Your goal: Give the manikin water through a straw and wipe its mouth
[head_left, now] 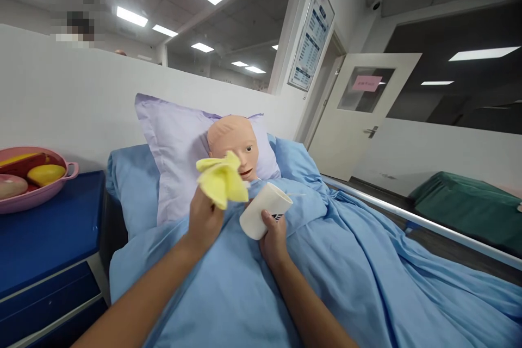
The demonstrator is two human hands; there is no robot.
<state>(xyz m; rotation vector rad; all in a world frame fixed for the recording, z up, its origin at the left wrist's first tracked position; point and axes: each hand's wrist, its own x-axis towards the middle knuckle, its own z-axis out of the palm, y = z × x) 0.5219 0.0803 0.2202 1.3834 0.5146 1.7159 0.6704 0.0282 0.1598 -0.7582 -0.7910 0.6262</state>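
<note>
A bunched yellow cloth [223, 180] sticks up from my left hand [205, 221], whose fingers are closed round its lower part. It hangs in front of the face of a patient mannequin [232, 136] and covers part of it from view. My right hand [274, 235] grips a white cup [263, 212], tilted over the blue quilt [346, 261], with a dark printed mark near my thumb. A thin pale stick or straw [297, 194] shows at the cup's rim. The mannequin's head lies on a lilac pillow [179, 147], with the quilt drawn up to its chin.
On the left, a blue bedside cabinet [49, 234] carries a pink basin [28, 204] of toy-like fruit. A pale bed rail [408, 215] runs along the right side. Beyond it are a green-covered bed [468, 212] and an open door [354, 114]. A blurred person [79, 27] is behind the partition.
</note>
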